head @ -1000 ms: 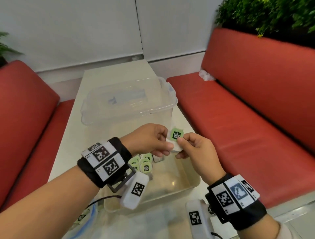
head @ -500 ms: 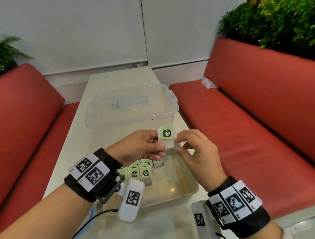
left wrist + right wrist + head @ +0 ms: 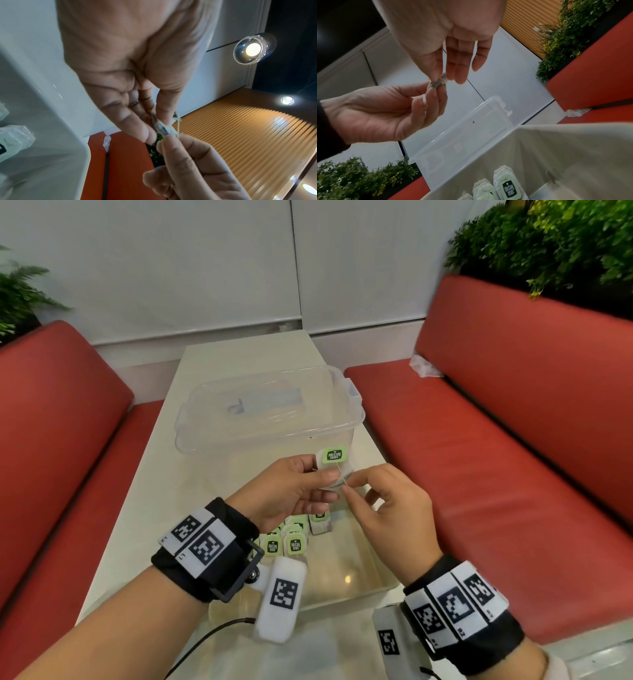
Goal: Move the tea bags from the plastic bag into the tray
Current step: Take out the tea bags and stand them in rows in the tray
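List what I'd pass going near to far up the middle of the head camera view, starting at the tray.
tray → tea bags in the tray → held tea bag, pinched by left hand and right hand → clear plastic box → bare table top → white wall

A pale table [image 3: 164, 474] carries a clear lidded box [image 3: 267, 412] and the tray [image 3: 370, 583]

walls [image 3: 205, 268]: white panels | benches [image 3: 513, 422]: red | plants [image 3: 548, 244]: green | table [image 3: 246, 354]: pale

Black wristbands [image 3: 205, 559], white coded tags, white camera pods [image 3: 279, 599], black cable.
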